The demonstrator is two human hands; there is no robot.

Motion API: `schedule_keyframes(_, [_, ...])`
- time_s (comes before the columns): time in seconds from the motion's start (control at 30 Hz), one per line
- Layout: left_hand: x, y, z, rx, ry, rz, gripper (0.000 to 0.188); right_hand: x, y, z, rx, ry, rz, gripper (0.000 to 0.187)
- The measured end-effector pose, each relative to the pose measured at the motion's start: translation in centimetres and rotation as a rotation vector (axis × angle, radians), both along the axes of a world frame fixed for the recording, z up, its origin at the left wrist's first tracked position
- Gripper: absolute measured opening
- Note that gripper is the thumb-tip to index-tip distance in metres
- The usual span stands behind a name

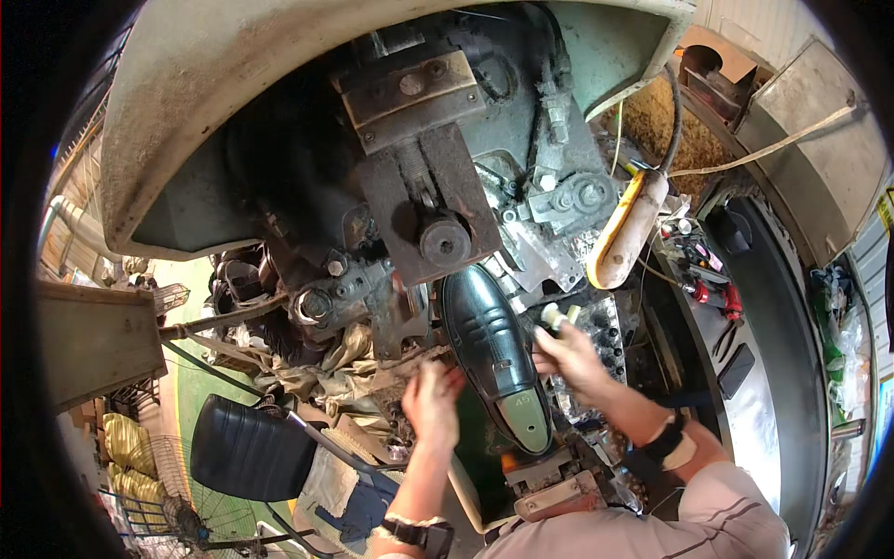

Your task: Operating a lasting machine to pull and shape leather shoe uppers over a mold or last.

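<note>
The right hand (573,361), right of centre, pinches a small pale object (554,317) (too blurred to name) between thumb and fingers, just beside a glossy, dark, shoe-shaped form (484,326) with a pale green end (524,421) at mid-frame. The left hand (433,405), just below centre, is near the form's left side, its fingers blurred; whether they grip anything cannot be told. A heavy steel machine block (410,186) looms over the form at upper centre. To the right, a cream-and-yellow fixture (629,228) hangs near a counter (759,438) bearing pliers (725,340) and a dark rectangular device (736,370). A black-cushioned chair (247,447) stands at lower left.
</note>
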State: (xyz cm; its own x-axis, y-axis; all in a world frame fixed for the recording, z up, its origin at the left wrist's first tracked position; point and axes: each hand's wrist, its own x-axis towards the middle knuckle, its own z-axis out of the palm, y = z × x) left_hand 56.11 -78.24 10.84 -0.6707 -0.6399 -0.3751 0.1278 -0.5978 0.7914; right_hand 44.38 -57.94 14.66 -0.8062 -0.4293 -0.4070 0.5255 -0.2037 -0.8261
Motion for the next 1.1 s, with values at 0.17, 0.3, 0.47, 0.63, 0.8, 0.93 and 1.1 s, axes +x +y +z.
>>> schedule_keyframes(0.17, [12.7, -8.0, -11.0, -0.351, -0.33, 0.303, 0.023, -3.6, 13.9, -9.9, 0.369, 0.172, -0.146, 0.074])
schedule_keyframes(0.3, [24.1, -6.7, -24.9, -0.335, -0.865, -0.148, 0.026, -4.4, 18.1, -18.0, 0.478, 0.065, -0.217, 0.095])
schedule_keyframes(0.47, [22.7, -1.6, -26.5, -0.022, -0.716, -0.182, 0.038, -3.0, 15.4, -17.2, 0.494, -0.074, -0.067, 0.107])
schedule_keyframes(0.63, [24.9, -6.1, -21.7, -0.658, -0.855, -0.008, 0.018, -4.5, 17.8, -12.8, 0.706, 0.167, 0.063, 0.077])
schedule_keyframes(0.8, [10.7, -2.9, -4.7, -0.377, -0.158, 0.112, 0.039, -2.0, 7.3, -1.0, 0.204, 0.19, 0.132, 0.047])
schedule_keyframes(0.93, [1.5, 3.5, 2.2, -0.069, -0.14, -0.204, 0.053, 1.9, -1.5, -2.0, -0.194, 0.092, 0.145, 0.054])
schedule_keyframes(1.1, [-1.2, 8.0, 4.6, 0.163, 0.037, -0.181, 0.058, 4.3, -2.4, -1.2, -0.241, -0.203, 0.171, 0.066])
